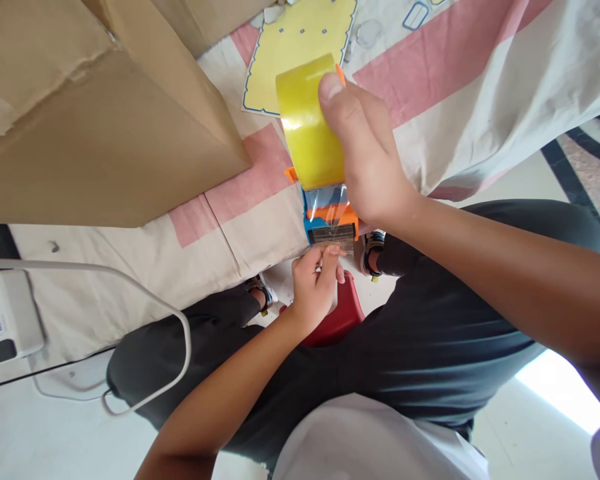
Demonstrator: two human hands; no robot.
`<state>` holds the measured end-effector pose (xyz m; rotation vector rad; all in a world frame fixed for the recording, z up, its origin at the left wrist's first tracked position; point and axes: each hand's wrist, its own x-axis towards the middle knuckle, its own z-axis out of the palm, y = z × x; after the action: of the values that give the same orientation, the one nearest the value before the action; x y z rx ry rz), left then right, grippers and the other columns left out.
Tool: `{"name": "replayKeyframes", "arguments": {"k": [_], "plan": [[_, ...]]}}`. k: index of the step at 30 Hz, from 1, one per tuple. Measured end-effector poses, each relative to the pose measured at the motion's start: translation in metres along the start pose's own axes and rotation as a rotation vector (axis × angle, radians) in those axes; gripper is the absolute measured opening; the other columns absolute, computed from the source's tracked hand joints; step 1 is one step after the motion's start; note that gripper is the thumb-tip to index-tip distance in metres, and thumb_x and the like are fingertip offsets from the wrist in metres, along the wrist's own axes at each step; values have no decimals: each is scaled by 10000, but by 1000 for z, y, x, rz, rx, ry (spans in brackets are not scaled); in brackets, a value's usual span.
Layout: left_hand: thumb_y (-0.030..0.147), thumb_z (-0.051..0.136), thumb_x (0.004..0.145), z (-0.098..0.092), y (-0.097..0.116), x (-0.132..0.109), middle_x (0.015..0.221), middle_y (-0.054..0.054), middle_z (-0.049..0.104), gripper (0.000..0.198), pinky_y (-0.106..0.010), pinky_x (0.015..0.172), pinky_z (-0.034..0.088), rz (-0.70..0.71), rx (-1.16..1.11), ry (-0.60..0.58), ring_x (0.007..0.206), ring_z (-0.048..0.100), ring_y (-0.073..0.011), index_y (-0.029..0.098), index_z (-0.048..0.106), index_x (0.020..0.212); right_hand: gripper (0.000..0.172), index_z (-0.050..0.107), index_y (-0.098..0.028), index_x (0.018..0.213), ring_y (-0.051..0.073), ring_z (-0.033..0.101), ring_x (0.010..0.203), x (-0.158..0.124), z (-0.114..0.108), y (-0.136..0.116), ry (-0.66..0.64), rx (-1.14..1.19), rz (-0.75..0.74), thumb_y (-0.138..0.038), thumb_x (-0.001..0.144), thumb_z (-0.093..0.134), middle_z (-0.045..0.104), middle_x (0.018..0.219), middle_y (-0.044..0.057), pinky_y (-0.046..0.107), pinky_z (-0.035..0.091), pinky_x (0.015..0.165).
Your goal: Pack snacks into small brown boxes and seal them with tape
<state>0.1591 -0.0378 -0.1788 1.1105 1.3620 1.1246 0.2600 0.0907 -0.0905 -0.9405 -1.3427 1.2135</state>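
Note:
A tape dispenser with a blue and orange frame carries a wide roll of yellowish tape. My right hand is closed around its right side, the thumb lying on the edge of the roll. Clear tape stretches from the roll down over the dispenser's front. Just below that front, my left hand pinches the loose tape end between thumb and fingers. The dispenser is held above the near edge of the cloth-covered surface, over my lap. Fingers on the far side of the dispenser are mostly hidden.
A large cardboard box stands at the left on the pink and white cloth. Behind the roll lies a yellow sheet. A grey cable loops at the left by a white device. Something red is between my legs.

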Motion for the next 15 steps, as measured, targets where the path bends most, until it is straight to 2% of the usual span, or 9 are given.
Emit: {"name": "replayKeyframes", "arguments": {"k": [4, 7, 11, 15], "plan": [[441, 625, 952, -3, -6, 3, 521, 38, 602, 335, -190, 496, 448, 120, 30, 0, 451, 568, -74, 175, 658, 751, 309, 341, -214, 766, 92, 380, 697, 0, -1, 0, 8, 3, 17, -380, 1026, 360, 351, 758, -13, 243, 342, 651], [405, 685, 913, -3, -4, 6, 496, 42, 591, 302, -191, 491, 451, 141, 15, 8, 441, 559, -75, 171, 660, 724, 303, 326, -230, 762, 107, 400, 687, 0, -1, 0, -19, 41, 26, -383, 1021, 367, 381, 756, -11, 265, 343, 647], [449, 718, 874, 4, 2, 7, 471, 48, 565, 348, -194, 452, 428, 31, -69, 48, 412, 536, -76, 171, 648, 677, 313, 245, -237, 764, 102, 359, 703, 0, -1, -1, -25, 25, 12, -370, 1026, 353, 304, 775, -14, 267, 329, 682], [567, 790, 757, 12, 11, 6, 434, 61, 513, 468, -186, 367, 338, -142, -147, 131, 344, 435, -53, 173, 589, 604, 305, 253, -236, 774, 103, 348, 719, -1, -2, -2, -45, 7, -7, -373, 1030, 347, 283, 796, -6, 269, 332, 697]]}}
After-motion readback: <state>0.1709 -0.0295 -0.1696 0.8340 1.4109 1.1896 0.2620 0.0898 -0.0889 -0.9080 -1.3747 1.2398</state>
